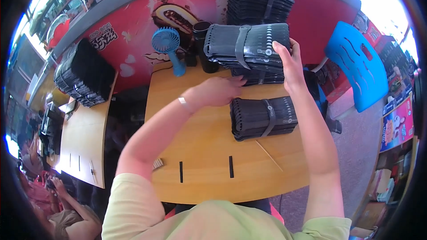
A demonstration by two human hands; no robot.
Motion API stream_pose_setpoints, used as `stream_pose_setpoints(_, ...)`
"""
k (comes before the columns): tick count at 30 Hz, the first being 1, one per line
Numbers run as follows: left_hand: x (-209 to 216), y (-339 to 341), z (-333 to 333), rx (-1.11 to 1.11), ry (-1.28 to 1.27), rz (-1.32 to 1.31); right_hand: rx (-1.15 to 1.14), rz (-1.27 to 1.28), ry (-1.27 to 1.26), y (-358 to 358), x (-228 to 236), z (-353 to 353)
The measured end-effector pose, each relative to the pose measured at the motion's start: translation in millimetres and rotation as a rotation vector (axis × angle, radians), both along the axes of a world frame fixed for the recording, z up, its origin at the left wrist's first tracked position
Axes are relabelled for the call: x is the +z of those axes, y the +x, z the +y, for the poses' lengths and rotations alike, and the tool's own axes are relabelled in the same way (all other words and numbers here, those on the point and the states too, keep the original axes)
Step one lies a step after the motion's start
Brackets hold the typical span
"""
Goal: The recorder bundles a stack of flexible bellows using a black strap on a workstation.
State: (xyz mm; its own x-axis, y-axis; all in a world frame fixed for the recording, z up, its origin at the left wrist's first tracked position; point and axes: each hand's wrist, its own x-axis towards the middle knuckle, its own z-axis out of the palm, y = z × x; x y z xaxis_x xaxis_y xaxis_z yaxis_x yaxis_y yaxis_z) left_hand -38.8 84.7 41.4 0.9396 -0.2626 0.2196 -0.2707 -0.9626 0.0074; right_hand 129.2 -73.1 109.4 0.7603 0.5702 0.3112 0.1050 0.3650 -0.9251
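A strapped bundle of flat black straps, with a row of pale oval marks, is in my right hand. The thumb lies on its right end and the fingers go round the edge. Below it, partly hidden, is another black bundle on the desk. My left hand is by that lower bundle's left end, fingers stretched out and nothing seen in them. Nearer to me lies a third bundle, bound with a grey band.
A tall stack of bundles stands by the red wall. Left of it are a black cylinder and a blue fan. Two black strips and a thin stick lie on the desk. A blue chair is at right.
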Motion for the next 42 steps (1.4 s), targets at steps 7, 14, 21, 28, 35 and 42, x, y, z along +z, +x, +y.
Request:
stream_pose_setpoints(7, 179, 19, 5, 0.024, -0.401, -0.233, 0.024, 0.029, 0.095, 5, -18, -11)
stream_pose_setpoints(14, 140, 135, 78, 0.274, 0.196, 0.109, -0.228, -0.430, -0.031, -28, -34, -3)
stream_pose_setpoints(21, 138, 146, 80, 0.202, 0.420, 0.101, -0.241, -0.664, -0.084, -42, -30, -13)
stream_pose_setpoints(28, 127, 131, 75, 0.178, 0.628, 0.094, -0.220, -0.756, -0.108, -50, -32, -20)
stream_pose_setpoints(35, 99, 111, 83, 0.140, 0.721, -0.231, -0.232, -0.817, -0.094, -56, -38, -17)
stream_pose_setpoints(42, 92, 114, 89, 0.120, 0.721, -0.262, -0.164, -0.872, -0.102, -65, -32, -31)
